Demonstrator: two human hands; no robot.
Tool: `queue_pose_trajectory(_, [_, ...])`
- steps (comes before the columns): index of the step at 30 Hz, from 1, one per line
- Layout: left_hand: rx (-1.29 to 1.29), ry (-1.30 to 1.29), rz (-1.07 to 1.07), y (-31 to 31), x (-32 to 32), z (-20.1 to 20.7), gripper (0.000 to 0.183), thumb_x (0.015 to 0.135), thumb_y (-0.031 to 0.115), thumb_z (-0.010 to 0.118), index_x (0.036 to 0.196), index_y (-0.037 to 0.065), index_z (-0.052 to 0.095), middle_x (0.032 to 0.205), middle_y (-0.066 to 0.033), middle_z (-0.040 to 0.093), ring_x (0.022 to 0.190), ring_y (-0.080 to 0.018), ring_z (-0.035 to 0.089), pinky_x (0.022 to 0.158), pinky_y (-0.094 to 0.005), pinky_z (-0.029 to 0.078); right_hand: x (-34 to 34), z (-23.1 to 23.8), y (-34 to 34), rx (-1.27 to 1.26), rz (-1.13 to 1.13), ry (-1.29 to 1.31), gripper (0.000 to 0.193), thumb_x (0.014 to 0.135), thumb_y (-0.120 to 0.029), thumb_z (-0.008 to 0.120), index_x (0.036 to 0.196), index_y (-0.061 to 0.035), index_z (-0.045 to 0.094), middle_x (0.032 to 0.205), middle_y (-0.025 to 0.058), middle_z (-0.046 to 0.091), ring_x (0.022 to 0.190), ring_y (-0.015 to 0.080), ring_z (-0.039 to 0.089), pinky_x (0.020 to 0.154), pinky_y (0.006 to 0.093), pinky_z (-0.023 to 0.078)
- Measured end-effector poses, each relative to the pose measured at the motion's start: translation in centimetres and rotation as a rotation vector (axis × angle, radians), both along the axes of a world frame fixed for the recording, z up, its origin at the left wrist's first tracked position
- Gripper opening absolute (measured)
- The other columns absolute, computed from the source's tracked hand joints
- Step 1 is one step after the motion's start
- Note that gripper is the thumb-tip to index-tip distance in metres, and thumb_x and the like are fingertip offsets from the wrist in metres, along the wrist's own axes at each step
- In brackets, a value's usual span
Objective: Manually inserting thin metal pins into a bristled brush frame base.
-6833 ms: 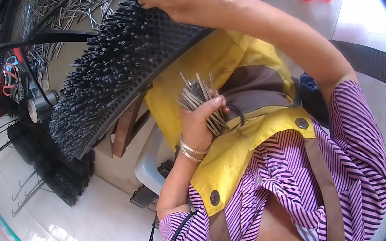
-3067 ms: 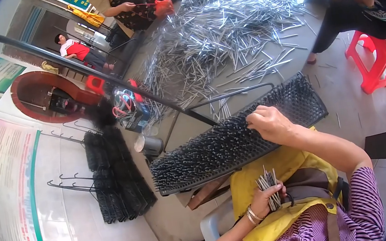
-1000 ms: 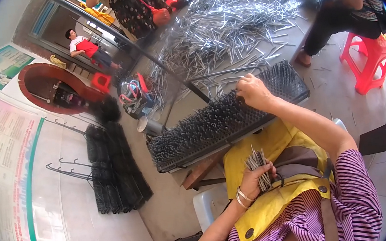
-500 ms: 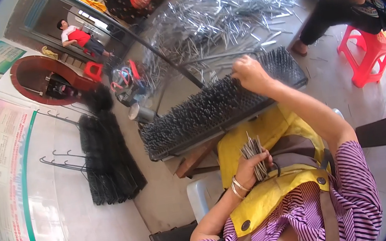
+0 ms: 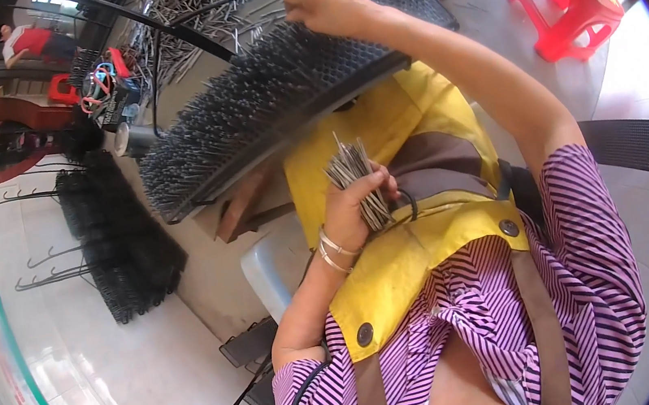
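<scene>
My left hand (image 5: pixel 359 202) is closed round a bundle of thin grey metal rods (image 5: pixel 353 167), held upright in front of the yellow apron. Beyond it lies a long black rack (image 5: pixel 246 102), packed with short upright dark rods. Part of its near right side shows a bare grid of holes. My right hand (image 5: pixel 327 7) is over the rack's far edge, right of its middle, with fingers pinched together. Whatever those fingers hold, if anything, is too small or hidden to make out.
Many loose metal strips (image 5: pixel 194 23) lie on the floor beyond the rack. A red plastic stool (image 5: pixel 566 11) stands at the far right, by a seated person's leg. Black brush-like racks (image 5: pixel 120 237) hang on the left wall. A metal can (image 5: pixel 134 139) is by the rack's left end.
The whole view has shifted, so the rack and room appear further up and left. My right hand stays over the rack, still pinched. My left hand keeps hold of the rods.
</scene>
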State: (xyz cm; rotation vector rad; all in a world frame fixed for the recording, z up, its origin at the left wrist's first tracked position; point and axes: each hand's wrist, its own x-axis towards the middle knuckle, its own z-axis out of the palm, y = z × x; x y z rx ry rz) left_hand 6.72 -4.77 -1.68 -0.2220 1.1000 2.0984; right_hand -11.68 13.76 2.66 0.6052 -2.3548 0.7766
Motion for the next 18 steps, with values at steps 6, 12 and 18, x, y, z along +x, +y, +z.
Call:
queue_pose_trajectory(6, [-0.020, 0.003, -0.001, -0.1, 0.1, -0.1, 0.012, 0.076, 0.002, 0.055, 0.088, 0.001, 0.053, 0.079, -0.0096, 0.056, 0.072, -0.0211, 0.057, 0.063, -0.0331, 0.051, 0.5, -0.5, -0.5, 0.002, 0.017, 0.052, 0.013, 0.067, -0.013, 0.058, 0.071, -0.0013, 0.055, 0.068, 0.0186, 0.056, 0.073, 0.0364, 0.056, 0.063, 0.0445, 0.044])
queue_pose_trajectory(12, [-0.031, -0.003, -0.006, -0.2, 0.0, -0.1, 0.012, 0.076, 0.002, 0.055, 0.089, 0.002, 0.052, 0.079, -0.0098, 0.056, 0.072, -0.0213, 0.057, 0.063, -0.0328, 0.051, 0.3, -1.0, -1.3, 0.016, 0.003, 0.022, 0.014, 0.067, -0.013, 0.060, 0.066, -0.0013, 0.052, 0.067, 0.0172, 0.056, 0.071, 0.0358, 0.056, 0.063, 0.0440, 0.044])
queue_pose_trajectory(18, [-0.045, -0.006, -0.011, 0.0, -0.1, -0.1, 0.012, 0.077, 0.001, 0.055, 0.088, 0.002, 0.052, 0.079, -0.0098, 0.055, 0.072, -0.0212, 0.056, 0.063, -0.0326, 0.051, -0.3, -1.3, -1.2, -0.006, 0.000, 0.059, 0.013, 0.069, -0.012, 0.060, 0.070, -0.0005, 0.053, 0.068, 0.0166, 0.057, 0.072, 0.0347, 0.057, 0.063, 0.0418, 0.045])
